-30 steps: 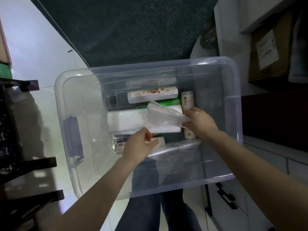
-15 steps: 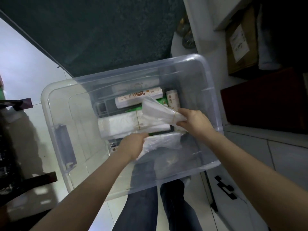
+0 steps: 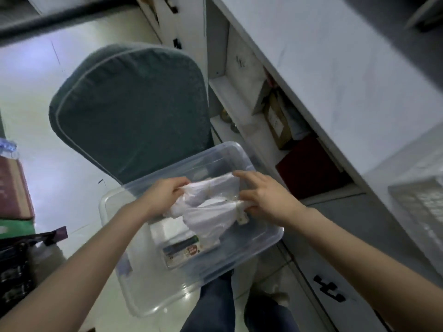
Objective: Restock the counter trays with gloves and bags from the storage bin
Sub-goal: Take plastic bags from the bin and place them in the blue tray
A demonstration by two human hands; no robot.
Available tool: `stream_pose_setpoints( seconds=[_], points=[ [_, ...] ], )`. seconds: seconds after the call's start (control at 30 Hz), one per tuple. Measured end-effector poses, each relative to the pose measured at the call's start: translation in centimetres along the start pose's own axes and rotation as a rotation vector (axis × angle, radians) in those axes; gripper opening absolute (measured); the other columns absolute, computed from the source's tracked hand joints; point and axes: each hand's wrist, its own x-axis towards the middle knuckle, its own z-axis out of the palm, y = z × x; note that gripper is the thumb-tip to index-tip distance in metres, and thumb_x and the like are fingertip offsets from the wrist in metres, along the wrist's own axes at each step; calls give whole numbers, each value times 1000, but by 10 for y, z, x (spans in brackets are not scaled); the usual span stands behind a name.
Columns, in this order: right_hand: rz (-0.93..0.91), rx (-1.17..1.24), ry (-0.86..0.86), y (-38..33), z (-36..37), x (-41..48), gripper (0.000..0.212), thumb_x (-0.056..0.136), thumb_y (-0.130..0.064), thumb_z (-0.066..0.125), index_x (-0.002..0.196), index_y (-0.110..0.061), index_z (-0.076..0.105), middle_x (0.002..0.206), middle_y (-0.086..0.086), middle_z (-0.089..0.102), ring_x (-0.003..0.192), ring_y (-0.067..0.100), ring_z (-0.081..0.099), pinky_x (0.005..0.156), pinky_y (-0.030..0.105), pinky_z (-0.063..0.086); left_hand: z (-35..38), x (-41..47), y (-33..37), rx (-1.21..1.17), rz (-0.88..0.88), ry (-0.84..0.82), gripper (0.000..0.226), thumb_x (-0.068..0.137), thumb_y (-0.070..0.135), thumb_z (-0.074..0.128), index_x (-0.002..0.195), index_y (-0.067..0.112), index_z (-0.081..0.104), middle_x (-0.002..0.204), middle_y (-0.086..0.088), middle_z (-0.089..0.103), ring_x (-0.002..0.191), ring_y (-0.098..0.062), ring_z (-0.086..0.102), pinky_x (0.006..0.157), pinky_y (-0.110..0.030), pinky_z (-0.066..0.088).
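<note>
Two banded bundles point(image 3: 211, 212), down among the rolls point(image 3: 184, 251) in the bin point(image 3: 143, 295) a second ago, now hang just above it, left hand point(image 3: 165, 195) gripping their loose ends, right hand point(image 3: 266, 200) pinching the tied necks, ready for restocking.

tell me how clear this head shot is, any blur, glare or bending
Head view: motion blur smears the shelves at right; the left hand, right hand and the bags they grip are only slightly soft; the label on the roll is unreadable; small glints sit on the near rim of the bin, a bluish sheen on the floor; the wide lens bends the shelf edges.
</note>
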Motion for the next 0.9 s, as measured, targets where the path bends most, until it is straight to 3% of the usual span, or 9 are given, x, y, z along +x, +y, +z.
stream_pose_setpoints(
  seconds=[0.1,0.23,0.37,0.47,0.57,0.7,0.77,0.83,0.9],
  points=[
    [4,-44,88,-3,-36,-16,23,79,-33,66,100,-25,70,156,5,26,143,25,25,112,44,31,-30,-5,61,92,144,-47,22,93,16,51,97,35,60,94,5,67,88,-17,62,79,-34,49],
    [135,-83,49,1,-88,-56,44,78,-39,66,121,-32,63,143,7,45,133,25,39,110,41,29,-51,-18,149,124,372,-15,24,93,12,51,96,33,62,86,10,66,82,-11,62,75,-30,50],
    [332,35,79,7,-132,-124,33,77,-35,65,111,-34,63,105,3,59,94,26,60,83,38,47,-55,-23,234,168,548,-40,24,93,13,50,103,32,62,91,17,65,84,0,59,72,-20,43],
    [448,51,146,17,-159,-187,26,75,-33,65,101,-31,64,94,0,59,86,22,59,68,35,46,-44,-22,301,208,636,-129,25,90,25,54,112,37,59,100,19,64,91,1,59,75,-19,44],
    [564,22,213,27,-177,-258,20,77,-33,64,96,-28,62,91,-3,57,84,19,55,64,33,42,-20,-21,370,241,724,-116,26,85,31,62,110,35,59,102,15,64,95,-5,58,77,-17,41],
    [734,35,306,36,-188,-355,23,77,-33,63,99,-31,61,95,-6,57,87,17,55,70,36,48,24,-24,457,244,829,-142,29,75,16,68,95,36,62,91,9,67,89,-11,60,74,-18,41],
    [805,35,338,40,-185,-402,25,78,-34,64,102,-31,61,98,-6,58,89,18,55,72,37,49,49,-30,497,234,883,-183,32,73,15,68,90,42,60,90,12,67,88,-7,60,72,-10,40],
    [873,61,368,43,-177,-446,24,78,-32,64,102,-29,63,97,-5,59,88,18,55,74,39,49,77,-37,532,213,924,-244,22,81,28,65,94,45,61,97,19,65,92,1,58,73,-7,40],
    [950,103,409,45,-165,-488,20,77,-32,64,96,-28,63,92,-6,57,85,18,54,76,41,49,108,-46,564,225,960,-324,22,86,53,54,106,48,59,106,24,63,100,6,56,81,-15,43]
  ],
)
